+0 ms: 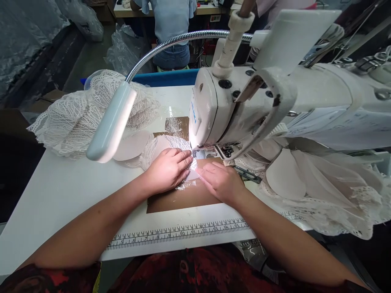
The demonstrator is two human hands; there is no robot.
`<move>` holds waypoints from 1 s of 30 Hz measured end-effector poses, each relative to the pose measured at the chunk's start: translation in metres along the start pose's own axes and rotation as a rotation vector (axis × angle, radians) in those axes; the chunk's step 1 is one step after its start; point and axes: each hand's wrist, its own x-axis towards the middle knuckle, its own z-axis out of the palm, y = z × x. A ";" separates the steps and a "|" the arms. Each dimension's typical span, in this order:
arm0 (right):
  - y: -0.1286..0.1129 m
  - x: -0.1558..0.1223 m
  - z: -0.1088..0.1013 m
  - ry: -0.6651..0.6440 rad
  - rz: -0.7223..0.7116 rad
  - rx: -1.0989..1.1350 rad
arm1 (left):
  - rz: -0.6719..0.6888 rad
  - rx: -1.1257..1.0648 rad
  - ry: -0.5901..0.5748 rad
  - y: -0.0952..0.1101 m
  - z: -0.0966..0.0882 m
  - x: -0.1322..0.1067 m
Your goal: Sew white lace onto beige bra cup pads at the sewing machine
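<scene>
- The white lace piece (159, 148) lies at the needle area of the sewing machine (210, 110), over a brown sheet (183, 201) on the desk (70, 195).
- The left hand (169, 170) is palm down on the lace, fingers together and nearly straight, flattened on it rather than closed around it.
- The right hand (222, 181) has bent fingers, with the tips at the near edge of the lace; whether they pinch it cannot be told.
- Blue lettering on the machine's head reads "JUKI", running sideways.
- A dark, slim tool (249, 174) lies just beside the right hand.
- Along the desk's near edge runs a printed ruler (183, 234); 5 and 7 to 15 can be read, partly covered by the right forearm farther along.
- A lamp (111, 122) on a bendy metal neck hangs above the left hand.
- A heap of white lace (70, 114) sits on the left; pale cups and lace-edged cloth (330, 175) lie on the right.
- Papers (320, 126) on the machine's arm carry faint marks, unreadable here.
- Beyond, a person in a light blue top (172, 24) sits at another table, where a small label (215, 18) is too tiny to read.
</scene>
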 end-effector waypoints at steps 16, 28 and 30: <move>-0.003 0.000 -0.001 -0.066 0.029 0.016 | 0.048 0.039 0.015 0.000 0.000 -0.003; -0.009 0.010 0.001 -0.155 0.168 -0.097 | -0.047 0.026 0.079 -0.017 0.008 0.000; -0.008 0.009 0.003 -0.159 0.181 -0.065 | -0.069 0.001 0.099 -0.018 0.008 -0.001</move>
